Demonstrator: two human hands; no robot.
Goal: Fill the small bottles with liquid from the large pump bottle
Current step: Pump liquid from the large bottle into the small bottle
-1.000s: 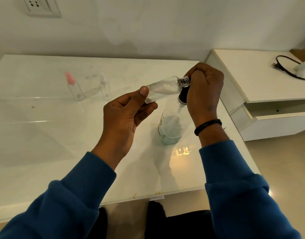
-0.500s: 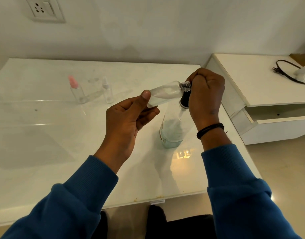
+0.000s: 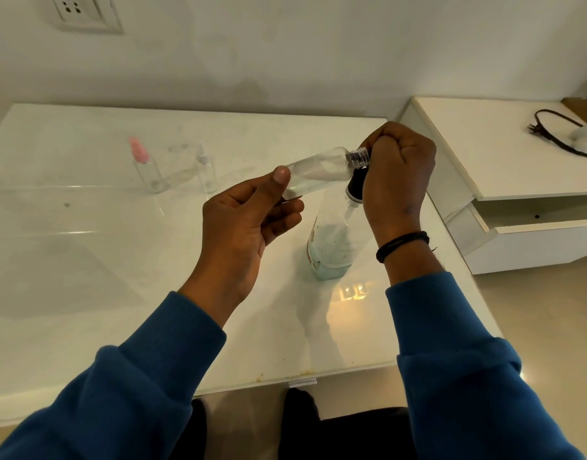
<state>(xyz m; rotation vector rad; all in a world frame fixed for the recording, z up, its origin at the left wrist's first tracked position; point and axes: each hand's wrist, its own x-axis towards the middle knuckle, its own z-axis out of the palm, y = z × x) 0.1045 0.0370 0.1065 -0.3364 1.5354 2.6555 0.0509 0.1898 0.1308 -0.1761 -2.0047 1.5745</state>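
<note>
I have the left hand [image 3: 249, 224] pinching the base end of a small clear bottle [image 3: 318, 172] between thumb and fingers, holding it tilted nearly flat above the bench [image 3: 86, 260], threaded neck toward the right. The right hand [image 3: 398, 180] is curled tight over the black pump head [image 3: 356, 185] of the large pump bottle [image 3: 332, 244], and the small bottle's open mouth sits right against that fist; I cannot see the nozzle itself, so I cannot tell whether it lines up with the mouth.

The small bottle looks like thin, light plastic, smooth and likely slippery if liquid runs down it. I judge a grip low on the body, as it is now, leaves the neck free, but a hard squeeze could dent the wall. The large bottle appears only partly filled near the bottom, so it is light and tall; pressing the pump off-centre could tip it, and I would keep the push straight down.

2 more small bottles stand well apart at the back left, 1 with a pink cap [image 3: 138, 152], 1 with a clear cap [image 3: 207, 167]. The pump bottle stands near the bench's right edge, with a white cabinet [image 3: 517, 180] just beyond. Open room lies to the left and front.
</note>
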